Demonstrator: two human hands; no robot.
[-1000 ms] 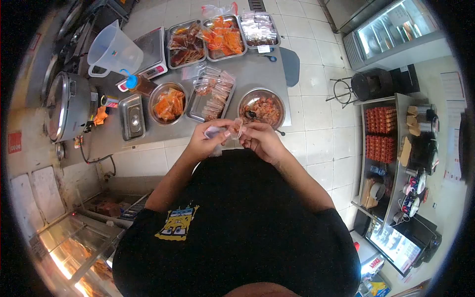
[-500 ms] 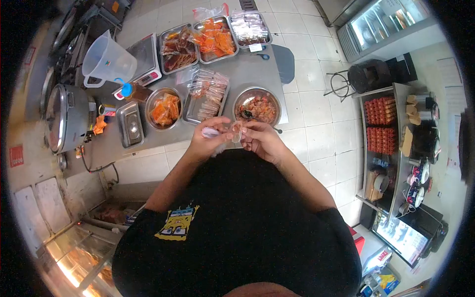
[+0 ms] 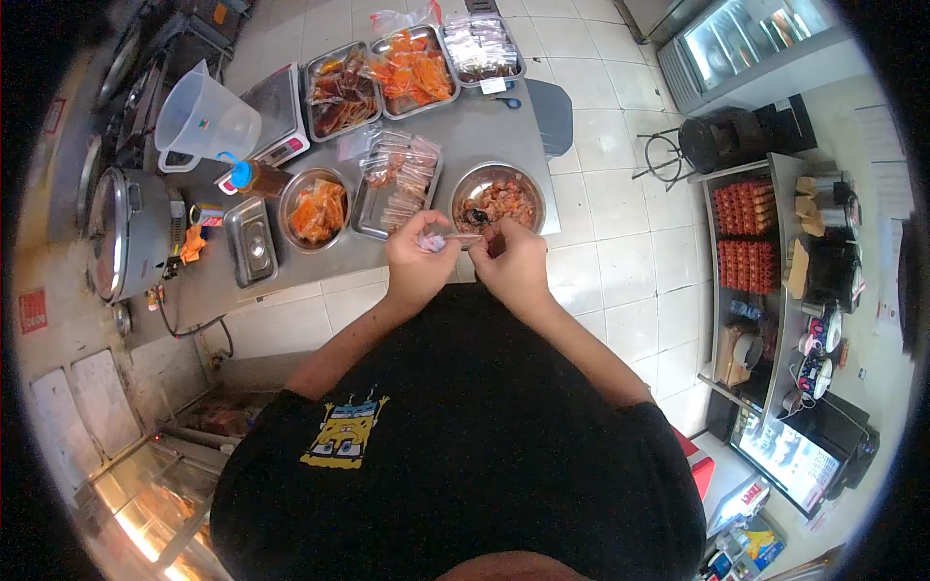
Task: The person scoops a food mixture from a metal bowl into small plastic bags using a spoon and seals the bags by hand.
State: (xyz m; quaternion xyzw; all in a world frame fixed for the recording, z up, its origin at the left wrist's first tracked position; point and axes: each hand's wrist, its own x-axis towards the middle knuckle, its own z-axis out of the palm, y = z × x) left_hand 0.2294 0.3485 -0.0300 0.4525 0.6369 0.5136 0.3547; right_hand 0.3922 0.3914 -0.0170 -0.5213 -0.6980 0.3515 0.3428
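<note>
A small clear plastic bag (image 3: 464, 237) with a little reddish filling is stretched between my two hands, near the table's front edge. My left hand (image 3: 418, 271) pinches its left end and also has crumpled whitish plastic (image 3: 431, 242) in its fingers. Closed fingers of my right hand (image 3: 513, 266) grip the other end, just in front of a steel bowl (image 3: 542, 198) of chopped reddish mix (image 3: 510, 201). A dark utensil end (image 3: 475, 217) rests in that mix. Beyond my left hand, a steel tray (image 3: 365, 219) carries rows of small filled packets (image 3: 412, 174).
Trays of dark strips (image 3: 344, 97), orange pieces (image 3: 417, 73) and packets (image 3: 481, 48) line the table's back. To the left are a bowl of orange pieces (image 3: 318, 213), a lidded steel container (image 3: 252, 247), a sauce bottle (image 3: 260, 179), a plastic jug (image 3: 203, 121) and a scale (image 3: 271, 107).
The bag has turned from hanging upright to lying flat and narrow between my hands. My right hand has turned and moved slightly right. The whole view has shifted a little.
</note>
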